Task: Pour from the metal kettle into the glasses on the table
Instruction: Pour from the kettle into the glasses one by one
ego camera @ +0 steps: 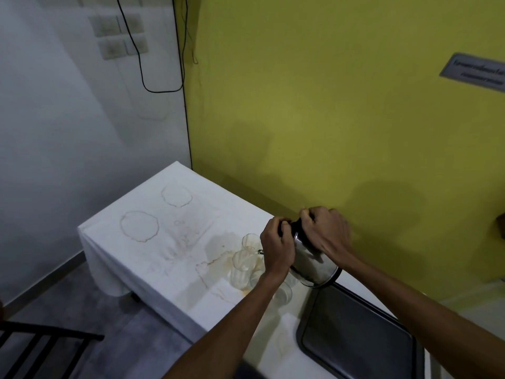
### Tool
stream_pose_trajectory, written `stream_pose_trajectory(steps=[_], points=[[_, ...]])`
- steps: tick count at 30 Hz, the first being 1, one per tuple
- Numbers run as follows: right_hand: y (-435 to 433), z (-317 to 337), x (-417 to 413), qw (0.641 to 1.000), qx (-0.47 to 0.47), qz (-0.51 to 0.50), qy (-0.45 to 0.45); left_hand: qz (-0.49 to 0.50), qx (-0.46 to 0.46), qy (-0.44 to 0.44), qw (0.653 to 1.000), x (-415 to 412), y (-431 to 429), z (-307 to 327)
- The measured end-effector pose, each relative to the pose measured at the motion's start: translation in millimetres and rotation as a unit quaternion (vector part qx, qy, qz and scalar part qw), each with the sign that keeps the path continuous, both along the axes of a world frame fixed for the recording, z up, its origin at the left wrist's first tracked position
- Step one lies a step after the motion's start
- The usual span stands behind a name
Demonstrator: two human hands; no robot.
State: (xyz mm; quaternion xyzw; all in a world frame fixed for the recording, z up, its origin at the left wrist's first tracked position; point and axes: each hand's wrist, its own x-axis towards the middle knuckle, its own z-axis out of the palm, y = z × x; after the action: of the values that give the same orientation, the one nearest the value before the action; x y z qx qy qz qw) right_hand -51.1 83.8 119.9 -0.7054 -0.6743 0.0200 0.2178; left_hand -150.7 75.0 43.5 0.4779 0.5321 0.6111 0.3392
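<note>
Both hands held the kettle (314, 265) tilted: the left hand (276, 248) curled round its black top end, and the right hand (323, 231) wrapped over its upper side. The kettle was smooth, rounded, shiny steel, and its small spout (261, 251) pointed down at a tight cluster of clear, thin-walled glasses (241, 262) on the bench (109, 242). A white cloth (153, 272), marked with brown rings and blotches, covered the bench and hung over its near edge. A dark tray (355, 337) with rounded corners lay just right of the glasses. The bench's far edge met a yellow wall (328, 119); left of the glasses, stained cloth ran to the bench's end.
</note>
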Motion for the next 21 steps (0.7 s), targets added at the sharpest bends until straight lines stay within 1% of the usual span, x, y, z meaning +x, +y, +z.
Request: stream_pose_trajectory(steps=[9, 21], points=[[6.1, -4.0, -1.3, 1.0, -0.016, 0.002, -0.01, 0.002, -0.019, -0.005, 1.0, -2.2, 0.4, -2.7], [1.7, 0.4, -8.1, 0.999, -0.016, -0.005, -0.039, 0.005, -0.017, -0.009, 1.0, -5.3, -4.4, -4.4]])
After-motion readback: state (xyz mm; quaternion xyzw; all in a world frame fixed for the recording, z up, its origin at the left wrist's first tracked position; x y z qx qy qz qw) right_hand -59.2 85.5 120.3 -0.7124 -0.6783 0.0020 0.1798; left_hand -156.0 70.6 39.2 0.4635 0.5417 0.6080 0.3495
